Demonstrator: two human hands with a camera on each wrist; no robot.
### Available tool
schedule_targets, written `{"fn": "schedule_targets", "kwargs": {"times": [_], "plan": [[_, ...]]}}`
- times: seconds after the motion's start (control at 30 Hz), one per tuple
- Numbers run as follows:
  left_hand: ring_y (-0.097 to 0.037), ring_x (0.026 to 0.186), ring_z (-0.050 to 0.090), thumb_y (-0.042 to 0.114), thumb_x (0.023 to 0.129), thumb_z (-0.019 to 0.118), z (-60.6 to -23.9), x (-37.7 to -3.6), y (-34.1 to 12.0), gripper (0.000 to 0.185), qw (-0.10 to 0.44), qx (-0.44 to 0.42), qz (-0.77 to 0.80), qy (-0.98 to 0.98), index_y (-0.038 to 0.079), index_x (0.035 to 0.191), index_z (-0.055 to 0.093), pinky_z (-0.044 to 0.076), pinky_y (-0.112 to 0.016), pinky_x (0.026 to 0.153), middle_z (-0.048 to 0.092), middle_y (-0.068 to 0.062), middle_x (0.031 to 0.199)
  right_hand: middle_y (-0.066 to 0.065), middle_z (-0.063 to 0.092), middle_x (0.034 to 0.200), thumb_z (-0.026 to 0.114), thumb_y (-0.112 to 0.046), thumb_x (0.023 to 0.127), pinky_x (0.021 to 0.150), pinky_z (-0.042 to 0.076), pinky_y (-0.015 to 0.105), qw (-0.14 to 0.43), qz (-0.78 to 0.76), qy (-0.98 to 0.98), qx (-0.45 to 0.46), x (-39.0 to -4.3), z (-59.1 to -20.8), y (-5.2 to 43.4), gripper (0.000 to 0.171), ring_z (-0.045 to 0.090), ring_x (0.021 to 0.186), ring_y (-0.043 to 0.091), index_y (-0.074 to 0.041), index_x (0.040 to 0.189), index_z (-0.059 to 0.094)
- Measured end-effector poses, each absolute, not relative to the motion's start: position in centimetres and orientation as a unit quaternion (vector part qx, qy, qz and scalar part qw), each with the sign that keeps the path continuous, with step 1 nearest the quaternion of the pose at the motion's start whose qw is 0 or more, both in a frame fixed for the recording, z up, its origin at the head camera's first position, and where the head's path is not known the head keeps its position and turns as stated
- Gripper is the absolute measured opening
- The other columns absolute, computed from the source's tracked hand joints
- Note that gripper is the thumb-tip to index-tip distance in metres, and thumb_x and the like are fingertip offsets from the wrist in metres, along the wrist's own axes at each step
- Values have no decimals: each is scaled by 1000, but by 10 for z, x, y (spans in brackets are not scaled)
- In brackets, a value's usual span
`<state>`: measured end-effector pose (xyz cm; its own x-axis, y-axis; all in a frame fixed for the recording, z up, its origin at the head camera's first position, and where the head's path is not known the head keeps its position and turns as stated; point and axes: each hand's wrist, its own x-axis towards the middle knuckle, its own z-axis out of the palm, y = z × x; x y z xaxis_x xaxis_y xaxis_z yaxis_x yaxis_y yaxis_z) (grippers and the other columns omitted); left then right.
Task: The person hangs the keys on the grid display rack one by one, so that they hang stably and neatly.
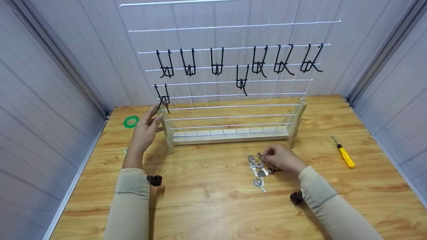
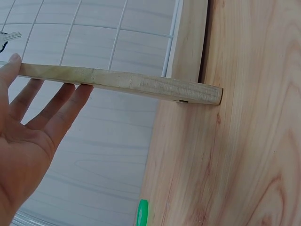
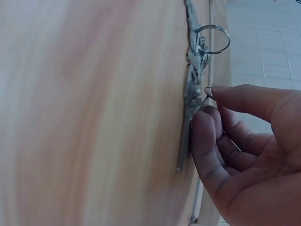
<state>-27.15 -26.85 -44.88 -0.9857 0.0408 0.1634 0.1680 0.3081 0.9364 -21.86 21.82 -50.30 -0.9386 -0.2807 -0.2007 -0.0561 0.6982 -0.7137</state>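
My left hand [image 1: 145, 131] holds the left wooden post [image 1: 167, 133] of a white wire grid rack [image 1: 230, 107]. In the left wrist view its thumb lies over the post's edge and its fingers are against the outer side. Just above that hand, a key [image 2: 11, 36] hangs from a black double-wire hook [image 1: 162, 95]. Over the tabletop at the right, my right hand [image 1: 283, 158] pinches a small metal key ring [image 3: 208, 94] between thumb and forefinger. Several silver keys [image 1: 262, 176] lie in a loose cluster beside and under those fingertips; one ring [image 3: 229, 40] stands up from them.
Several more black hooks [image 1: 217, 68] hang across the grid. A yellow-handled screwdriver [image 1: 347, 158] lies on the wooden table [image 1: 206, 206] at the right. Behind my left hand is a green tape roll [image 1: 126, 122]. Pale panel walls [image 1: 43, 100] enclose the back and sides.
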Motion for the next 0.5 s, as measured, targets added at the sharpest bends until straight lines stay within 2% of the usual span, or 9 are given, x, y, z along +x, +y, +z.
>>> {"fn": "schedule_targets", "kwargs": {"times": [0.23,0.5], "plan": [[-39,151,52,38,112,56,-448,-270,-268,58,54,-62,-583,-808,27,166,40,60,-54,111,35,-14,174,11,72,105,72,-15,102,78,61,25,129,-436,887,-84,-211,-492,213,14,67,94,21,-3,108,68],[-38,151,51,37,112,56,-446,-269,-267,59,50,-61,-591,-803,23,167,39,58,-58,112,33,-12,176,13,75,103,74,-20,102,75,69,35,114,-497,857,-71,-203,-474,202,21,74,85,23,-1,111,68]]}}
